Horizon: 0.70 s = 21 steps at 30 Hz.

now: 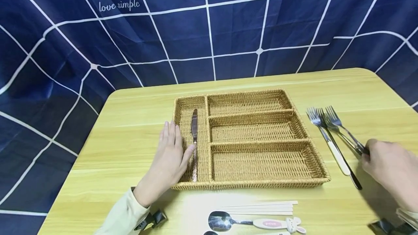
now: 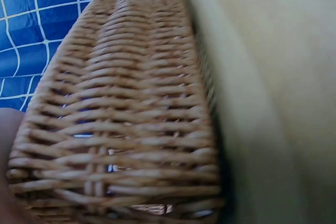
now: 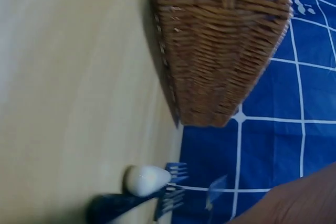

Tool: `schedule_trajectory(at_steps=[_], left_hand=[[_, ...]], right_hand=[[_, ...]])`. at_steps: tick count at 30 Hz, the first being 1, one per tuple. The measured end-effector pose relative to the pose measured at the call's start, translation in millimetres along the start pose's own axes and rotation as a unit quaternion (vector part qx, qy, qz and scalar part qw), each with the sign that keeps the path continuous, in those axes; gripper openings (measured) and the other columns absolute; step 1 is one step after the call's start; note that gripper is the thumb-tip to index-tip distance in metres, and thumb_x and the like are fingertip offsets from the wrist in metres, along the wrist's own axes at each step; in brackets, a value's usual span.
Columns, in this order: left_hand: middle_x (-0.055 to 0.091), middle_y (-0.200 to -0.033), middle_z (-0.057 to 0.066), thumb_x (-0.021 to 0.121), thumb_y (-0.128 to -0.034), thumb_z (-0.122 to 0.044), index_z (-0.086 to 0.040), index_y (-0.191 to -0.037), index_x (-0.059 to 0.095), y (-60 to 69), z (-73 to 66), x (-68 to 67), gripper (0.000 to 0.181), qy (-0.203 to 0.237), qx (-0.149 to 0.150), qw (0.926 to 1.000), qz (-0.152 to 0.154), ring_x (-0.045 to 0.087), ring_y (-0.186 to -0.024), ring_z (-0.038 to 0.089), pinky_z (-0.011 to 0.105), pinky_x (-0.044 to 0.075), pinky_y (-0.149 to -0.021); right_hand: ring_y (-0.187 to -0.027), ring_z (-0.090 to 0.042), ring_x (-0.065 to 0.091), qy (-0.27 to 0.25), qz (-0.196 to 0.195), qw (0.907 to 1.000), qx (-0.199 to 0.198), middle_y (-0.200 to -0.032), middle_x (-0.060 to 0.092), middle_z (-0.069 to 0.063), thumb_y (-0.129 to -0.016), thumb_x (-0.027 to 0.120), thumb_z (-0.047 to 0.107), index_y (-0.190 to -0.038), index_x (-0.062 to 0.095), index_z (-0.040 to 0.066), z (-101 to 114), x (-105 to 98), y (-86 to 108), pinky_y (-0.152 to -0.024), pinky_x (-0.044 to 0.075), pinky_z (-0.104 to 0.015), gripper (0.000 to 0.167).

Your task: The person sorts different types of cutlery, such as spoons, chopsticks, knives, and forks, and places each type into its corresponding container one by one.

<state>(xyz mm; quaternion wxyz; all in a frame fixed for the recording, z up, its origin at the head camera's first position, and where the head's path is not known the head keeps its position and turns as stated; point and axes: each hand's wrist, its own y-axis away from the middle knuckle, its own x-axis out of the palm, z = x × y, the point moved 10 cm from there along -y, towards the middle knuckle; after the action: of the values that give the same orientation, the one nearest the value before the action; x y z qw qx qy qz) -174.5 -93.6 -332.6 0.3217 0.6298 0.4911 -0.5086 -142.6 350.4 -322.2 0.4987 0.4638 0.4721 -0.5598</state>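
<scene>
With clock positions taken from the centre of the basket in the head view, the inspection recorded the following. The wicker basket (image 1: 251, 132) stood on the table (image 1: 143, 119), with a long compartment (image 1: 203, 137) at 9 o'clock and three shorter ones ranked beside it from 1 down to 5 o'clock. A knife (image 1: 194, 130) lay lengthwise in the long compartment, its blade toward 12 and its handle toward 6.

Of the hands, the left hand (image 1: 168, 160) was found near 9 o'clock, resting across the basket's outer rim with fingers straight and thumb spread wide over the knife's handle; contact between thumb and knife could not be confirmed. The right hand (image 1: 388, 166), between 3 and 4 o'clock, had its fingers curled about the end of a dark-handled fork (image 1: 347, 132). A patterned fork (image 1: 348, 141) lay close underneath; whether it was gripped too could not be determined.

At 3 o'clock, a white-handled fork (image 1: 336, 155) and a black-handled fork (image 1: 347, 166) lay side by side on the table, tines toward 12. At 6 o'clock were pale sticks (image 1: 259, 207) and a spoon (image 1: 254, 223) with a rabbit-shaped handle end. A navy cloth (image 1: 183, 39) with white grid lines hung at 12 o'clock.
</scene>
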Motion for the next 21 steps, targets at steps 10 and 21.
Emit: schedule_trajectory(at_steps=[10,21], left_hand=[[0.011,-0.153,0.033,0.041,-0.1038,-0.031,0.017,-0.143,0.023,0.6,-9.3,-2.9,0.065,-0.004,0.027,0.9989,-0.039,0.001,-0.145,0.042,0.051,0.008,-0.118],[0.015,-0.152,0.035,0.049,-0.1013,-0.029,0.017,-0.142,0.027,1.9,-16.1,-2.6,0.066,0.012,0.048,0.9977,-0.045,0.004,-0.145,0.042,0.048,0.008,-0.118]], right_hand=[[-0.065,-0.046,0.057,-0.011,-0.199,0.9719,-0.126,-0.077,0.06,-0.025,-0.069,0.062,-0.013,-0.087,0.059,-0.008,46.6,-48.0,-3.0,-0.044,0.043,-0.057,0.019],[-0.076,-0.037,0.061,-0.008,-0.222,0.9479,-0.229,-0.085,0.065,-0.014,-0.063,0.065,-0.009,-0.095,0.063,-0.001,101.0,-60.6,-5.2,-0.051,0.048,-0.055,0.032]])
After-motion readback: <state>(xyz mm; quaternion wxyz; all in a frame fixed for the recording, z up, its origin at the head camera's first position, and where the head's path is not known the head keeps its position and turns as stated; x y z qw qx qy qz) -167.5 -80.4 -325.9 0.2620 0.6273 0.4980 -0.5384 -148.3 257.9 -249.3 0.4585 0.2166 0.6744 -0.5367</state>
